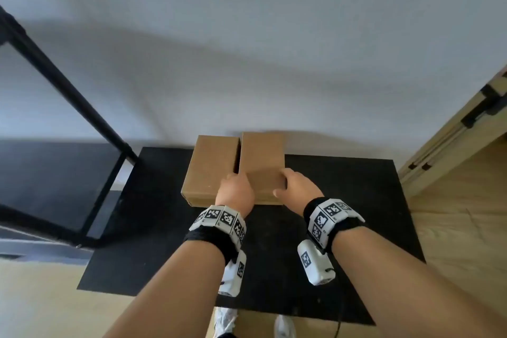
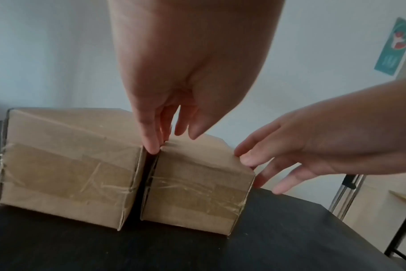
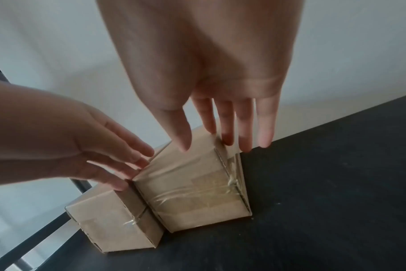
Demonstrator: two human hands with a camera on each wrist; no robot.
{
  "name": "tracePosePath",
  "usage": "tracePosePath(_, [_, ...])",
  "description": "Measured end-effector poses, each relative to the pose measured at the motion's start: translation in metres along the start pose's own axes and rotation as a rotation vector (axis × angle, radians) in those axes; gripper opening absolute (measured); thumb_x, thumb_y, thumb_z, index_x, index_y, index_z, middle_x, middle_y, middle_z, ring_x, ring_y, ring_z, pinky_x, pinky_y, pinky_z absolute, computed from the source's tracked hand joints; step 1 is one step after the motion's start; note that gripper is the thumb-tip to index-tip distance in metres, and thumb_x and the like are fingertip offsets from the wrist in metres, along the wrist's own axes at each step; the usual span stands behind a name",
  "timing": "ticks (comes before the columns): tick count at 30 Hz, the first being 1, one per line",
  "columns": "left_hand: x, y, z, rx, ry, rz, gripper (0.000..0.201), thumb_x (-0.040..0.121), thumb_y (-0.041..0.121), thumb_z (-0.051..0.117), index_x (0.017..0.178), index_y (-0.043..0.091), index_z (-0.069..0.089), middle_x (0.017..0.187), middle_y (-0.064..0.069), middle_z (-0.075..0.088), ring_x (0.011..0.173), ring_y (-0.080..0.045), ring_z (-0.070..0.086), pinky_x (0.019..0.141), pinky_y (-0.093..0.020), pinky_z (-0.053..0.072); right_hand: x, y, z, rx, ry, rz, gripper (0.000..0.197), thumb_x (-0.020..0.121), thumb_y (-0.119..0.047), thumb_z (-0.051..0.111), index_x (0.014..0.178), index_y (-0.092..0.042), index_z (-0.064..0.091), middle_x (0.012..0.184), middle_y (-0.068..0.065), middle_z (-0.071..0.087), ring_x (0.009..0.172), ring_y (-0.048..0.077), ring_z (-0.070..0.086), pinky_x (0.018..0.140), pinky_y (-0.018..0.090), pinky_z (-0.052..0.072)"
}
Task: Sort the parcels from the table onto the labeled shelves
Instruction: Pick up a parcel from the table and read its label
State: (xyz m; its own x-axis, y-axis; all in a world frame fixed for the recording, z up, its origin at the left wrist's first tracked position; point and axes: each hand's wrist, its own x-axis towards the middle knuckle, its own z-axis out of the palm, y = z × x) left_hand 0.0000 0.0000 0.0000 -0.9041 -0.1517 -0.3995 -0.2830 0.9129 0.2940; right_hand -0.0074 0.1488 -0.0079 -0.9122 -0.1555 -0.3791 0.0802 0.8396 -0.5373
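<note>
**No legible text in any view**

Teal poster (image 2: pixel 395 45) on the wall, left-wrist cam: white lettering near its bottom edge and a red-and-white graphic above, both too blurred to read. Wristbands (image 1: pixel 326 217), head cam: black-and-white square code markers, w/ tiny characters beside them too small to make out. Brown parcels (image 2: pixel 67 165): tape only, no label or print showing.

White wall (image 1: pixel 247 35), teal poster (image 2: pixel 395 45), wooden floor (image 1: pixel 461 228)
</note>
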Motion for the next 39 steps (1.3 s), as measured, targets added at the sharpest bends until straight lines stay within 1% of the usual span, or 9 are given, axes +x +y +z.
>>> tracePosePath(5, [0.006,-0.004,0.007,-0.253,0.008,-0.045,0.036,0.097,0.005,0.034,0.127,0.007,0.054,0.127,-0.019,0.058,0.111,-0.036,0.059,0.094,-0.044,0.05,-0.002,0.01,-0.001,0.037,0.064,0.08,0.057,0.094,-0.032,0.055,0.146,-0.013,0.04,0.133,0.012,0.055,0.114,0.028,0.059,0.091,0.036,0.05])
tracePosePath(9, [-0.005,-0.007,0.02,-0.394,-0.005,-0.033,0.045,0.099,0.011,0.034,0.139,0.011,0.056,0.127,-0.016,0.061,0.104,-0.035,0.064,0.087,-0.042,0.054,-0.016,0.024,-0.002,0.072,0.125,0.111,0.048,0.094,-0.037,0.056,0.137,-0.016,0.046,0.124,0.007,0.061,0.106,0.024,0.062,0.082,0.031,0.049])
tracePosePath(18, [-0.034,-0.004,0.02,-0.6,0.137,0.125,0.037,0.1,0.01,0.044,0.131,0.024,0.06,0.133,0.002,0.057,0.118,-0.016,0.057,0.096,-0.034,0.053,-0.036,0.045,0.012,0.336,0.043,0.174,0.05,0.094,-0.03,0.059,0.141,-0.023,0.042,0.108,0.004,0.061,0.099,0.022,0.063,0.087,0.037,0.054])
tracePosePath(21, [-0.037,0.0,0.018,-0.572,0.195,0.18,0.032,0.098,0.01,0.052,0.125,0.022,0.065,0.129,0.002,0.059,0.111,-0.013,0.057,0.088,-0.026,0.051,-0.035,0.047,0.017,0.326,0.008,0.178,0.053,0.095,-0.028,0.057,0.144,-0.02,0.041,0.121,0.007,0.062,0.108,0.023,0.062,0.093,0.037,0.051])
tracePosePath(24, [-0.036,-0.001,0.019,-0.547,0.21,0.133,0.04,0.094,0.016,0.061,0.134,0.021,0.058,0.136,-0.002,0.053,0.124,-0.02,0.052,0.102,-0.034,0.047,-0.034,0.046,0.015,0.291,0.093,0.168,0.054,0.095,-0.028,0.057,0.146,-0.017,0.042,0.138,0.011,0.053,0.118,0.025,0.058,0.097,0.035,0.048])
tracePosePath(28, [-0.035,0.001,0.021,-0.616,0.09,0.003,0.066,0.095,0.033,0.063,0.152,0.018,0.035,0.153,-0.006,0.039,0.139,-0.025,0.041,0.112,-0.042,0.039,-0.039,0.043,0.004,0.374,0.226,0.089,0.049,0.097,-0.037,0.053,0.14,-0.014,0.048,0.135,0.007,0.056,0.117,0.021,0.058,0.096,0.034,0.048])
tracePosePath(30, [-0.034,0.002,0.027,-0.669,0.019,-0.051,0.066,0.098,0.034,0.057,0.155,0.015,0.029,0.155,-0.008,0.039,0.139,-0.026,0.044,0.11,-0.04,0.04,-0.043,0.041,-0.001,0.41,0.227,0.081,0.049,0.098,-0.039,0.051,0.14,-0.014,0.048,0.132,0.003,0.057,0.112,0.015,0.056,0.09,0.027,0.044])
tracePosePath(33, [-0.036,0.004,0.036,-0.665,-0.029,-0.024,0.052,0.1,0.031,0.054,0.147,0.012,0.047,0.142,-0.007,0.058,0.126,-0.023,0.057,0.105,-0.037,0.046,-0.046,0.043,-0.001,0.372,0.206,0.1,0.049,0.098,-0.036,0.053,0.143,-0.016,0.045,0.131,0.003,0.058,0.111,0.016,0.058,0.089,0.028,0.046])
tracePosePath(39, [-0.039,0.009,0.032,-0.637,0.053,-0.011,0.039,0.103,0.025,0.047,0.138,0.012,0.056,0.126,-0.006,0.066,0.113,-0.023,0.062,0.087,-0.03,0.048,-0.047,0.045,0.001,0.348,0.155,0.108,0.048,0.1,-0.029,0.051,0.144,-0.014,0.043,0.135,0.006,0.059,0.122,0.022,0.058,0.094,0.029,0.045])
